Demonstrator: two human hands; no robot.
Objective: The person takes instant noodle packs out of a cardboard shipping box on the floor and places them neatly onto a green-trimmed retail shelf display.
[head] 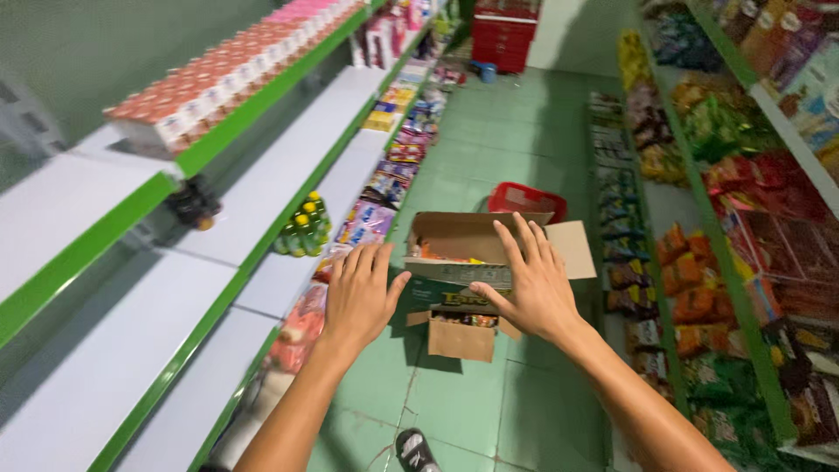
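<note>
A narrow shop aisle with a green tiled floor (516, 149) and green-edged shelves (262, 166) is seen from above. An open cardboard box (454, 262) of snack packs is held at mid-aisle, the left hand (360, 297) and right hand (529, 284) spread flat against its sides, not closed. It's probably light but floppy, so best gripped low on the sides.

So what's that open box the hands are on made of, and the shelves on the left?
The box looks like plain brown cardboard: matte tan flaps, folded creases, a printed green side. The left hand and right hand press its sides. The shelves seem painted sheet metal, smooth pale boards with glossy green edging, though laminate can't be ruled out.
</note>
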